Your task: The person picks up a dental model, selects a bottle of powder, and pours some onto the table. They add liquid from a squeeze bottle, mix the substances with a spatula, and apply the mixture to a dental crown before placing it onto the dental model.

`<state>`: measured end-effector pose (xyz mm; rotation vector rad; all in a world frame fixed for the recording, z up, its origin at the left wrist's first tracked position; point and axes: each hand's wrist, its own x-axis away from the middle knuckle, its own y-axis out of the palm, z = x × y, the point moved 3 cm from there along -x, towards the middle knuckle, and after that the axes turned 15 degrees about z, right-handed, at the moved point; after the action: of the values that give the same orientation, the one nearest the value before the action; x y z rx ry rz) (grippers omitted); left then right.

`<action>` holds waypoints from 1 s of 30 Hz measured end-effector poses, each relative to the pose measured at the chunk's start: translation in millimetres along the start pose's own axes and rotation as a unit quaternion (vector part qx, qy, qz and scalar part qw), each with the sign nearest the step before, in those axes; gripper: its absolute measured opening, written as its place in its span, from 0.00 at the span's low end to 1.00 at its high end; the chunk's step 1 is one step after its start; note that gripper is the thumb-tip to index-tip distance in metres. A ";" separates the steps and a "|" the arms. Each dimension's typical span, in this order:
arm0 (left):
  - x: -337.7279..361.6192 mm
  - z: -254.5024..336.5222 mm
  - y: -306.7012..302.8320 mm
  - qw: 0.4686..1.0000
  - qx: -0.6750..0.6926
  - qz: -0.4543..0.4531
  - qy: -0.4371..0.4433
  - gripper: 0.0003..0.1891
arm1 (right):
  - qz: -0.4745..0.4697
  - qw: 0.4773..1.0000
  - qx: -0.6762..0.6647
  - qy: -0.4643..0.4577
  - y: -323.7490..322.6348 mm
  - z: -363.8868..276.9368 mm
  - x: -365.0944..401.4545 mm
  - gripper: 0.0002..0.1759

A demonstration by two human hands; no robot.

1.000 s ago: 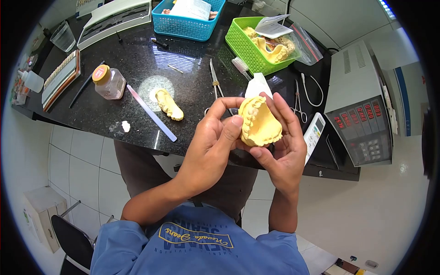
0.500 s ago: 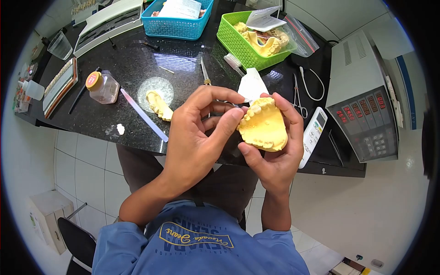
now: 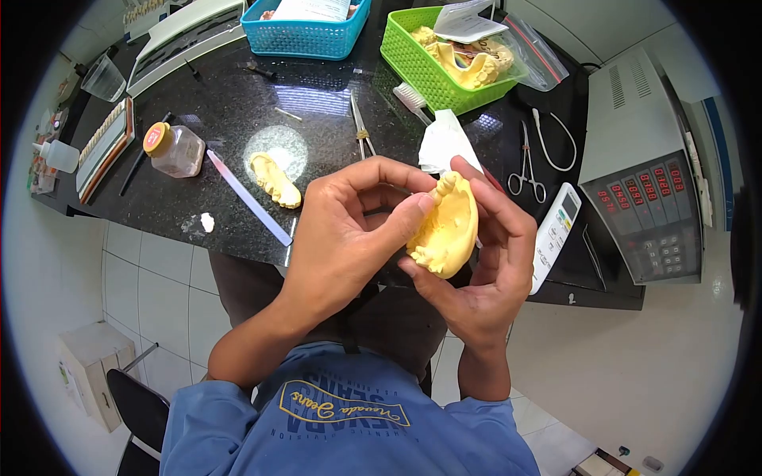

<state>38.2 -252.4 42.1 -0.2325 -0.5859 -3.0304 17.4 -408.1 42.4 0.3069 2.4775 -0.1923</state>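
A yellow dental cast [image 3: 446, 226] is held up above the table's front edge, tilted so that its toothed side faces left. My right hand [image 3: 492, 254] grips it from the right, fingers behind and thumb at its lower edge. My left hand [image 3: 349, 230] pinches the cast's upper left edge between thumb and index finger; its other fingers are curled behind and partly hidden. Just beyond the cast lies a crumpled white tissue [image 3: 448, 144]. A smaller yellow cast piece [image 3: 275, 181] rests on the black table [image 3: 317, 143], left of my left hand.
Behind stand a blue basket [image 3: 305, 40] and a green basket [image 3: 444, 94] with yellow casts. Left are a jar [image 3: 176, 151] and a pink-blue stick [image 3: 249, 198]. Tweezers [image 3: 361, 127], a toothbrush [image 3: 411, 101], scissors [image 3: 525, 163], a remote [image 3: 556, 230] and a display device [image 3: 643, 190] surround the hands.
The cast has turned from showing its broad face to a steeper, more edge-on tilt. My right hand has rotated with it, and the left stays at its upper left edge. The view has shifted slightly.
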 end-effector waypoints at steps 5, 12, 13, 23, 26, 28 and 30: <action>0.4 -1.4 0.0 1.000 0.014 0.004 -0.001 0.10 | -0.006 1.000 0.006 -0.024 0.6 3.0 -0.7 0.44; -2.3 -4.4 -2.2 1.000 0.026 0.001 -0.009 0.09 | -0.007 1.000 0.001 -0.017 2.0 6.1 0.0 0.45; -3.2 -4.6 -2.3 1.000 0.026 0.001 -0.009 0.09 | -0.005 1.000 -0.004 -0.014 1.9 6.4 -0.1 0.45; -4.0 -5.0 -3.1 0.999 0.036 -0.001 -0.004 0.08 | -0.002 0.999 -0.037 0.009 2.0 7.2 2.9 0.46; -4.1 -5.1 -4.2 0.999 0.034 0.000 -0.011 0.08 | -0.007 1.000 -0.024 0.005 2.0 5.8 2.5 0.46; -4.4 -5.5 -4.6 1.000 0.023 -0.001 -0.013 0.09 | -0.008 1.000 -0.021 0.006 1.7 5.3 3.0 0.46; -4.6 -5.6 -4.1 1.000 0.017 -0.004 -0.021 0.09 | -0.010 1.000 -0.018 0.007 1.6 5.3 3.5 0.47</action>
<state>41.7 -250.5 34.8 -0.2939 -0.6416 -3.0279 18.1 -407.0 36.0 0.2686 2.4956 -0.1537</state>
